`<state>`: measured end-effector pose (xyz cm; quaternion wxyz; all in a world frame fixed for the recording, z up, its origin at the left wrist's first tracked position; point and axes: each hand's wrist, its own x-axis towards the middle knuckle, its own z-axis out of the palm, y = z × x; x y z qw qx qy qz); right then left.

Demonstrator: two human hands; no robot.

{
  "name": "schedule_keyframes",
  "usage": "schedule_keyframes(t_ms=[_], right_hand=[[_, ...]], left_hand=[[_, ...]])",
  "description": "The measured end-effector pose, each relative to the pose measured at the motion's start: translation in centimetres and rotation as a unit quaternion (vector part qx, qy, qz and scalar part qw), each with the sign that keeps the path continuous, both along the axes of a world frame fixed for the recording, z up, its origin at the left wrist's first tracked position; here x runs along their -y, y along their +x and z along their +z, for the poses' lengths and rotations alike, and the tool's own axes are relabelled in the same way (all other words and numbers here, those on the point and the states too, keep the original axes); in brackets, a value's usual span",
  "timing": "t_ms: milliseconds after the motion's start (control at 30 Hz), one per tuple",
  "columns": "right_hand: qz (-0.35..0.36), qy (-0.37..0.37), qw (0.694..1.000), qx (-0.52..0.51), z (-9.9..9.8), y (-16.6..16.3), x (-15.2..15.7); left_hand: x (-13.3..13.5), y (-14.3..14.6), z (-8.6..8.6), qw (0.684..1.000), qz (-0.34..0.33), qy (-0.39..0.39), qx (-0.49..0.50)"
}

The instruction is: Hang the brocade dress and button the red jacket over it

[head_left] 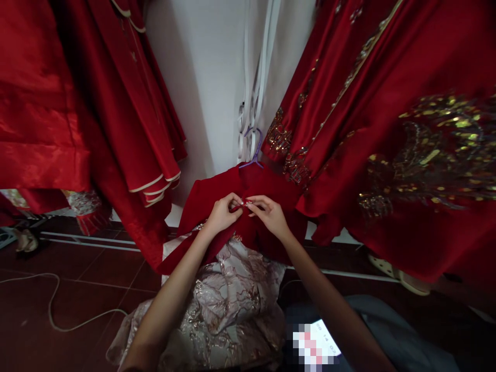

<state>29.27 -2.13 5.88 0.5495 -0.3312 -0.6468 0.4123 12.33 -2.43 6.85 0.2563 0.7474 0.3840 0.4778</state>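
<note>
A red jacket (207,194) hangs in front of me on a purple hanger (254,159). My left hand (222,214) and my right hand (272,217) meet at the middle of its front. Thumb and forefinger of each hand are pinched together there, the two sets of fingertips almost touching. Between them are small shiny specks at the front edges; whether these are a fastener or beads I cannot tell. Below the jacket spreads a pale, metallic-patterned brocade skirt (232,289), partly behind my left forearm.
Long red garments (116,98) hang on the left, and red gowns (349,165) with gold sequins on the right. White straps (263,57) dangle at the wall. A lit phone (325,336) lies by my right forearm. A cable (52,305) crosses the tiled floor; pale clogs (406,279) stand at right.
</note>
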Motion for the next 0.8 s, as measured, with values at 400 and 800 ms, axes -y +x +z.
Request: schedule_keyframes(t_ms=[400, 800], right_hand=[[-0.11, 0.098, 0.987, 0.068, 0.6, 0.1, 1.3], [-0.063, 0.065, 0.995, 0.034, -0.1, 0.6, 0.2]], left_hand=[[1.3, 0.5, 1.6, 0.989, 0.028, 0.092, -0.116], [1.2, 0.8, 2.0, 0.983, 0.035, 0.105, -0.149]])
